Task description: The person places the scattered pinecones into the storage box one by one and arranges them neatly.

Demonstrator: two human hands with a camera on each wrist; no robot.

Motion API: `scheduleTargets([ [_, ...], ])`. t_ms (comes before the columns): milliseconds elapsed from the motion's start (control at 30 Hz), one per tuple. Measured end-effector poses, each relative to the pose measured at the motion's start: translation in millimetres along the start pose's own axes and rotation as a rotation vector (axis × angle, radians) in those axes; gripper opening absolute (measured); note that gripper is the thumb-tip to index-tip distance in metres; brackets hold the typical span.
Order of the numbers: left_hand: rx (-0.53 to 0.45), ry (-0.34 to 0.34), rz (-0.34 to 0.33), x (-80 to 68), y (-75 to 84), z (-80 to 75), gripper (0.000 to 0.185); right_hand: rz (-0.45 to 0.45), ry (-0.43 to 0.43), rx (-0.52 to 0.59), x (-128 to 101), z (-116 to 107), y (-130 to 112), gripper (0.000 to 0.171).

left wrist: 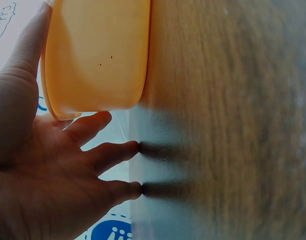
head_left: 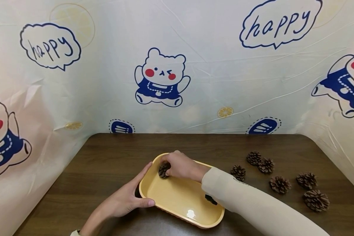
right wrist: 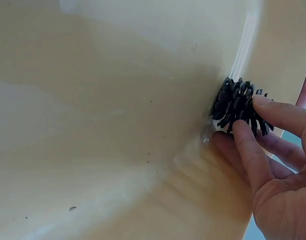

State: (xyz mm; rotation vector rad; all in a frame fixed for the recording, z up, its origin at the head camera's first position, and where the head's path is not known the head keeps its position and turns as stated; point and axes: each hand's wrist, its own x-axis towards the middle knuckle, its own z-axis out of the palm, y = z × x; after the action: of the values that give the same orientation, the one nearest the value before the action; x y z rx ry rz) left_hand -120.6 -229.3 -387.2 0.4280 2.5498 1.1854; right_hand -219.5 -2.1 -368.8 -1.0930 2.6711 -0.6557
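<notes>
Held pinecone [right wrist: 243,105]: inside the tray [head_left: 183,196], at about 11 o'clock (clock centred on the tray, head view, 12 away from the person). Close by the wall; resting or lifted, can't be sure.
Right hand [head_left: 181,164]: arm in from 4 o'clock; fingers and thumb pinch that pinecone.
Left hand [head_left: 127,197]: at 9 o'clock; fingers spread against the tray's end, thumb by the near rim, not wrapped round it.
Dark patch [head_left: 210,199]: tray's 3 to 4 o'clock, partly under the sleeve [head_left: 224,186]; pinecone or not, can't tell.
Loose pinecones [head_left: 280,184]: six on the desk [head_left: 112,164], 2 to 3 o'clock, untouched.
Tally, my judgement: one pinecone within the tray, not yet released; six outside. Setting down or lifting out unclear, so early or late is unsettled.
</notes>
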Motion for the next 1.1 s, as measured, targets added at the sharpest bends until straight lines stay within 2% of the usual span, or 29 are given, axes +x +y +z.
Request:
scheduleTargets([
  [700, -0.009, -0.003, -0.01, 0.3, 0.3, -0.2, 0.112, 0.025, -0.001, -0.032, -1, -1, -3, 0.035],
  [1100, -0.008, -0.005, -0.006, 1.2, -0.5, 0.2, 0.113, 0.017, 0.023, -0.027, -7, -14, -8, 0.033],
])
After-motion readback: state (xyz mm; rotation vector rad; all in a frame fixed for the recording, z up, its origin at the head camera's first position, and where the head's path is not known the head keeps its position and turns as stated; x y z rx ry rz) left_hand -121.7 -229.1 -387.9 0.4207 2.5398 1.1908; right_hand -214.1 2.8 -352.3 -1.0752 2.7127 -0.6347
